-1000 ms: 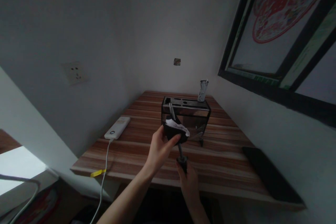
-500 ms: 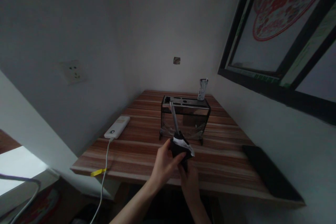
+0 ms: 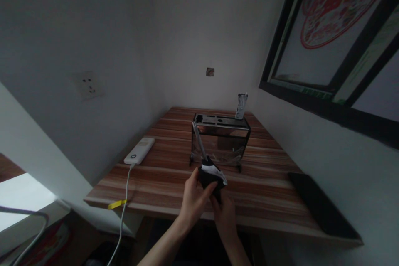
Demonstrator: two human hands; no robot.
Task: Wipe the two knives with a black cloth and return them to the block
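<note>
We've got striped table (image 3: pixel 264 191), blk-framed rack (image 3: pixel 224 131) on it. In front of rack, our L hand (image 3: pixel 192 195) & R hand (image 3: pixel 226 213): L clamped on blk/wht wrap (image 3: pixel 208 178) w/ metal rod (image 3: pixel 200 141) out top, R wrapped round dark handle (image 3: pixel 217 196) below.

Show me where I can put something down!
There's bare wood between the white power bank and the metal rack, and more between the rack and the black flat thing. It's crowded in front of the rack, where the left hand and right hand hold a metal tool and black bundle.
</note>
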